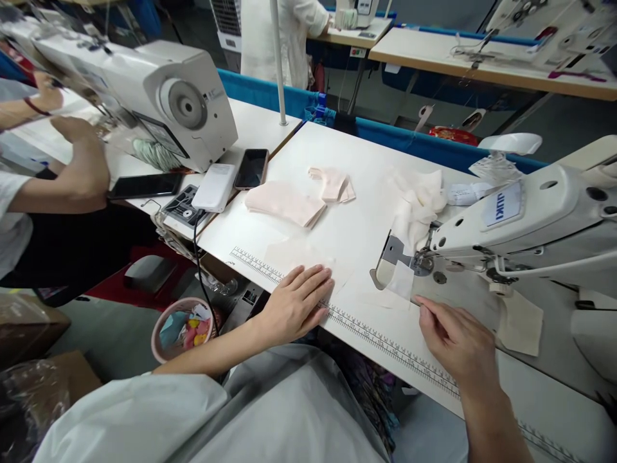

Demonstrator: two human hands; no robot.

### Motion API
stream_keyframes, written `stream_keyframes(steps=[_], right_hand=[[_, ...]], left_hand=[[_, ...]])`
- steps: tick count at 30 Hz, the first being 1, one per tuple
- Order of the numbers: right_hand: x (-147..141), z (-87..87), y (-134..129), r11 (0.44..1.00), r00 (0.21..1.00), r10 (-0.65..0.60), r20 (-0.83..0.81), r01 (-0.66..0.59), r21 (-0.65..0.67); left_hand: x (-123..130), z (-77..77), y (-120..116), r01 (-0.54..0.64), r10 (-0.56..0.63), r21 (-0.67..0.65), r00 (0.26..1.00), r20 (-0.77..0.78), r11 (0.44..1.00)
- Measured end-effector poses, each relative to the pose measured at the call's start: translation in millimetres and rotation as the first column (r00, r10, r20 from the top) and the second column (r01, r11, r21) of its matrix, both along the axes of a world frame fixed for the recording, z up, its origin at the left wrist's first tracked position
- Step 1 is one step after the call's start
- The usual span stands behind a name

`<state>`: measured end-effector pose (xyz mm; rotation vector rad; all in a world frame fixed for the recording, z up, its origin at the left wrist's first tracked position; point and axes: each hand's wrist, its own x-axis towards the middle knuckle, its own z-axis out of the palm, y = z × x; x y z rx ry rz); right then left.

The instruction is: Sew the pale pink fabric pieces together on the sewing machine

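My left hand (299,302) lies flat, fingers stretched out, on a thin pale piece of fabric (289,252) by the table's printed ruler. My right hand (456,334) is closed in a pinch, thumb against index finger, near the corner of a small white fabric piece (402,279). What sits between those fingertips is too small to make out. The white piece lies at the needle area of the sewing machine (520,218). Behind the needle, a crumpled length of cream fabric (417,199) is bunched on the table.
Folded pale pink fabric pieces (286,202) and a smaller stack (333,184) lie mid-table. Left of them are a phone (251,168), a white power bank (215,186) and another sewing machine (183,103), where a co-worker's arm (72,161) rests. A pink basket (159,341) stands below.
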<state>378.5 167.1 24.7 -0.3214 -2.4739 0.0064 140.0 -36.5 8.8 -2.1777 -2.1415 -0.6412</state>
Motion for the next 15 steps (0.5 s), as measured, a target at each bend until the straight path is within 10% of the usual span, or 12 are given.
stream_keyframes(steps=[15], right_hand=[[3.0, 0.1, 0.7, 1.0, 1.0, -0.003, -0.017, 0.003, 0.003]], left_hand=[[-1.2, 9.5, 6.7, 0.017, -0.041, 0.157, 0.988, 0.149, 0.987]])
